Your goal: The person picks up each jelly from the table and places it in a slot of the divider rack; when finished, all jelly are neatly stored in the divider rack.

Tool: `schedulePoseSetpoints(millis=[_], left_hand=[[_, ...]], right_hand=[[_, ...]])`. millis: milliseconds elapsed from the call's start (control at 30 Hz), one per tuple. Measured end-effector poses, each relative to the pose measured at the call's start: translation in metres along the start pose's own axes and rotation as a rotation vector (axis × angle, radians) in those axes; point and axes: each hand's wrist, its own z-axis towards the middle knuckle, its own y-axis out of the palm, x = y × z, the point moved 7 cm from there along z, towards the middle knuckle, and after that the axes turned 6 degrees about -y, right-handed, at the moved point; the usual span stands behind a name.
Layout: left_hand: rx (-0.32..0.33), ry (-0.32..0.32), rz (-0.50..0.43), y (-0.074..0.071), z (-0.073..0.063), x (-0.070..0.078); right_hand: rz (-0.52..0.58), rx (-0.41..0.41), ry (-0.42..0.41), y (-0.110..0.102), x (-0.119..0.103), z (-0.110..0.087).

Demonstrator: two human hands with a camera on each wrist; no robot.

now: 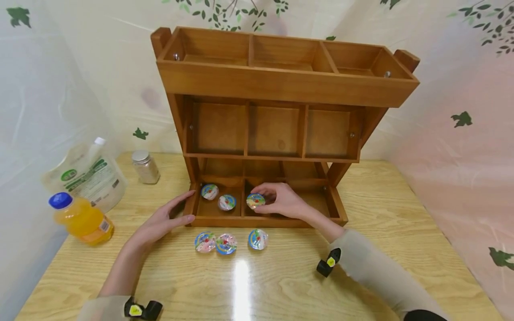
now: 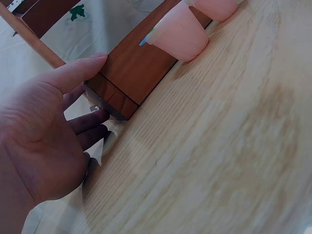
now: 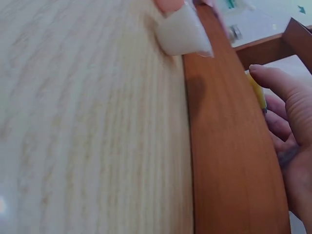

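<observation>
My right hand (image 1: 283, 200) pinches a jelly cup (image 1: 255, 201) between thumb and fingers, inside the middle compartment of the rack's bottom tray. Its yellow side (image 3: 257, 91) peeks out past the thumb in the right wrist view. Fingers of my left hand (image 1: 162, 223) rest against the left end of the wooden rack (image 1: 281, 84), thumb at the tray's front corner (image 2: 117, 92). Two jelly cups, one (image 1: 209, 191) behind the other (image 1: 226, 202), sit in the left compartment. On the table before the tray stand two pink cups (image 1: 205, 242) (image 1: 226, 244) and a white one (image 1: 258, 239).
To the left on the table are an orange drink bottle (image 1: 82, 218) with a blue cap, a white refill pouch (image 1: 94, 178) and a small glass jar (image 1: 146, 167). The rack's upper tiers (image 1: 277, 82) overhang the bottom tray. A patterned cloth (image 1: 453, 147) hangs behind.
</observation>
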Motion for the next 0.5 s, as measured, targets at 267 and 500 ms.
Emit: schedulePoseSetpoints(millis=[267,500], left_hand=[[0.012,0.006,0.012,-0.0019,-0.0007,-0.0002],[0.004,0.016,0.012,-0.0003,0.0008,0.0010]], right_hand=[[-0.098,0.015,0.004,0.0048,-0.0028,0.0001],[-0.136,0.020,0.024,0.0039,-0.0020,-0.0010]])
